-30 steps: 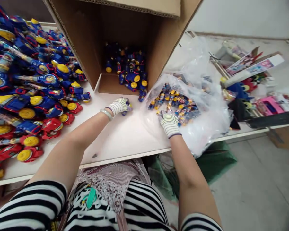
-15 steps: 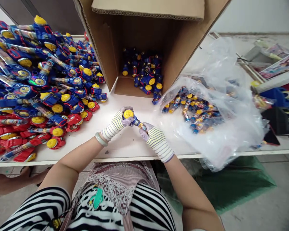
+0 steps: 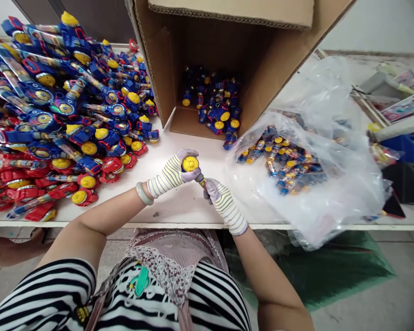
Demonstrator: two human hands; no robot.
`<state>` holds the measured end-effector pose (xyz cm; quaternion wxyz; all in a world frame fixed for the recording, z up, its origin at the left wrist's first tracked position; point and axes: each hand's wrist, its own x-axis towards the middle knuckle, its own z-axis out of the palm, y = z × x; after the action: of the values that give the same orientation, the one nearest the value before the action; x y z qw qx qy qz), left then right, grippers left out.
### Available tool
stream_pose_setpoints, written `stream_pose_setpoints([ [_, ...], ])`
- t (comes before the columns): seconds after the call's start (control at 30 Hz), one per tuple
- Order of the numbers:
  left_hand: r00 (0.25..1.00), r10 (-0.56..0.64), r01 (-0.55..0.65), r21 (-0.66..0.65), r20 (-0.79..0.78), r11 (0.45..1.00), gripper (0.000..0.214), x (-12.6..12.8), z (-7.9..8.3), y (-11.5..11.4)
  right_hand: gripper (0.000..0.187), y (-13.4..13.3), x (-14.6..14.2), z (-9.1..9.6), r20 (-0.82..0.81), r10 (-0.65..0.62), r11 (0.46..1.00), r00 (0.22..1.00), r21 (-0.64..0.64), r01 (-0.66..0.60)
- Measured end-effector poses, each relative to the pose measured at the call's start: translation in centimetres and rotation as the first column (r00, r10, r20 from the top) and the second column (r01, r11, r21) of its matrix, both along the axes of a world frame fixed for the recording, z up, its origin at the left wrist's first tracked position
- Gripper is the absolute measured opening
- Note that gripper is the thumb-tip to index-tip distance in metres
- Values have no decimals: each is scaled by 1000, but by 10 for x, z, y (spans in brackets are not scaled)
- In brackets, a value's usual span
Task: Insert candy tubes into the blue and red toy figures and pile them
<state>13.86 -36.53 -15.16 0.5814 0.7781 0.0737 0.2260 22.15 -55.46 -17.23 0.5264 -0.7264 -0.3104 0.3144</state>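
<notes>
Left gloved hand (image 3: 172, 174) pinches yellow-capped blue toy (image 3: 190, 164); right hand (image 3: 224, 204) grips its stem (image 3: 202, 180); big assembled toy pile (image 3: 55, 119); clear plastic bag (image 3: 348, 184), cardboard box (image 3: 262, 59) hold more parts.

A long white-topped worktable (image 3: 189, 209) runs left to right before me. Past it stands a pale plain wall (image 3: 382, 27) far right and a dark grey panel (image 3: 100, 23) far left. Near right, smooth grey concrete floor (image 3: 382, 299) carries a crumpled green sheet (image 3: 338, 266). The light is soft and even.

Left hand (image 3: 170, 174): raised the toy (image 3: 190, 164), yellow cap up.
Right hand (image 3: 226, 207): left the bag (image 3: 334, 197) at 3 o'clock, now closed over the toy's stem.
</notes>
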Motion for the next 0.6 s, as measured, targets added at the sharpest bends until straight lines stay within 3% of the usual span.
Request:
stream_pose_setpoints([
  [0.1, 997, 75, -75, 45, 1, 996, 48, 5, -12, -7, 43, 1, 6, 3, 374, -61, 984, 925, -130, 118],
  [0.17, 997, 79, -79, -18, 4, 997, 46, 6, -17, -11, 42, 0, 5, 4, 383, -60, 981, 922, -148, 126],
  [0.2, 998, 68, -68, -42, 7, 997, 46, 5, -18, -11, 45, 0, 2, 3, 296, -69, 986, 953, -122, 109],
  [0.27, 1000, 24, -23, -25, 18, 999, 46, 2, -16, -9, 57, 0, -5, -2, -41, -26, 999, 999, -43, 24],
  [0.33, 998, -38, 36, 57, 39, 998, 47, -2, -12, -4, 67, 2, -12, -7, -381, 91, 996, 920, 24, -89],
  [0.4, 997, -68, 65, 111, 30, 992, 49, -4, -8, 1, 70, 3, -14, -9, -445, 128, 992, 886, 41, -123],
  [0.43, 998, -57, 56, 108, 6, 993, 48, -3, -7, 2, 68, 4, -13, -8, -351, 104, 994, 931, 15, -105],
  [0.5, 998, 10, -6, 62, -57, 998, 46, -1, -7, 3, 56, 3, -9, -3, 4, 13, 996, 1000, -93, -12],
  [0.57, 993, 70, -71, 0, -100, 997, 43, 2, -10, 0, 44, 1, -6, 3, 284, -1, 979, 959, -196, 59],
  [0.6, 992, 79, -83, -28, -100, 996, 43, 2, -13, -2, 41, 1, -6, 5, 311, 13, 975, 950, -215, 57],
])
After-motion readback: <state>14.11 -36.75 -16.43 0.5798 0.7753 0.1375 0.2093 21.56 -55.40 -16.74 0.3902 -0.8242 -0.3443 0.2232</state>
